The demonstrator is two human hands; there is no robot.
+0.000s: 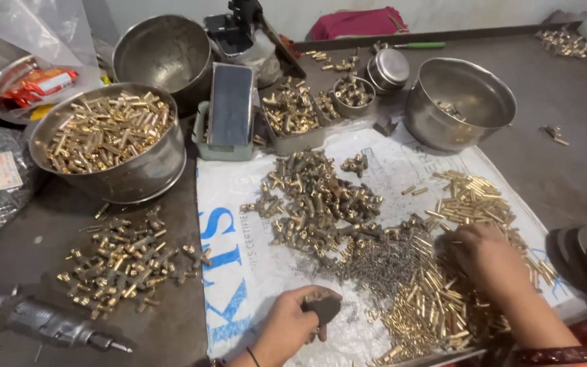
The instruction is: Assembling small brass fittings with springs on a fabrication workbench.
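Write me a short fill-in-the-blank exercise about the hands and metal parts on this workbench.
1. The left hand holds a small dark ____ piece over the white sack.
2. The right hand rests on a pile of short brass ____.
3. The steel bowl at the far left is ____ with brass parts.
4. The steel pot on the right is nearly ____.

Missing words: metal; tubes; full; empty

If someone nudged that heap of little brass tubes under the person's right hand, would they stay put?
Probably not: the brass tubes look round and smooth, so they would likely roll and scatter. The right hand rests on them. The heap lies loose on a white sheet.
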